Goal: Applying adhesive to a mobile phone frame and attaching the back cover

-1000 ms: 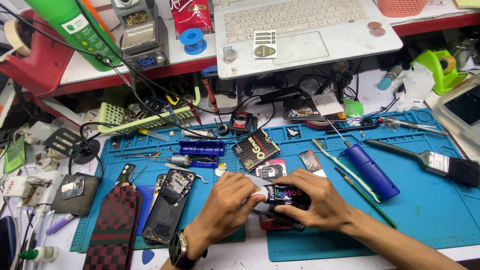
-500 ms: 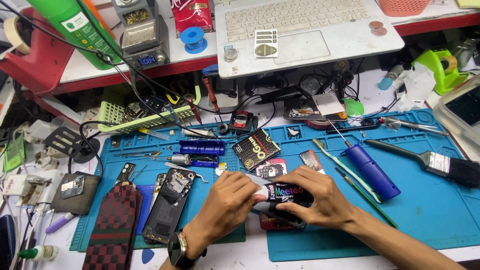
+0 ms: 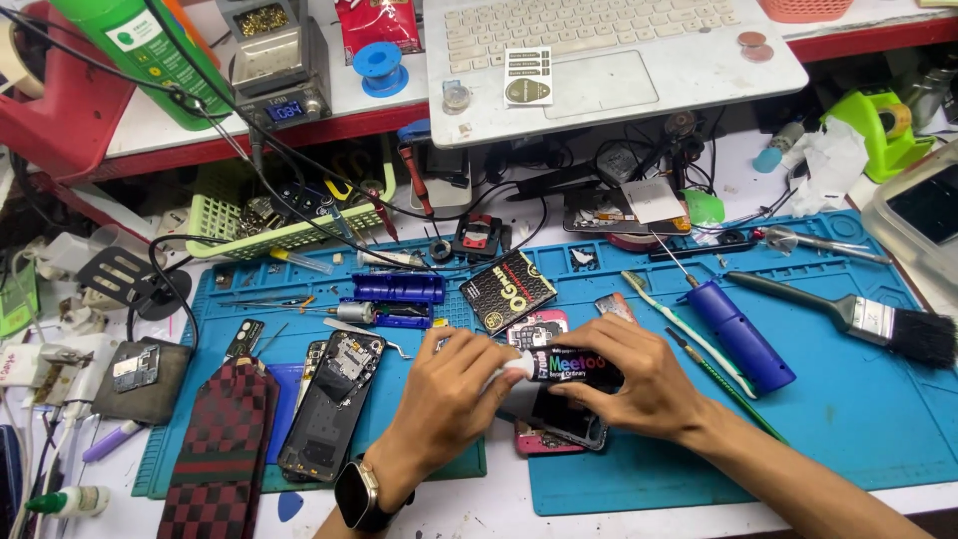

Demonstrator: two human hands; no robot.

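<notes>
There is a single view, from a camera worn on the person's head, looking steeply down and forward over a cluttered repair bench. It sits close: the left hand (image 3: pixel 454 399) and right hand (image 3: pixel 639 384) fill the lower middle of the frame, with both forearms entering from the bottom edge. The flat blue rubber work mat (image 3: pixel 858 419) spans most of the width and runs off towards the right edge. The far side of the scene, at the top, reaches only to the white open laptop keyboard (image 3: pixel 599 50) on a raised red-edged white shelf (image 3: pixel 180 140), cropped by the upper edge. With no second camera, no part of the scene is shared between views.
</notes>
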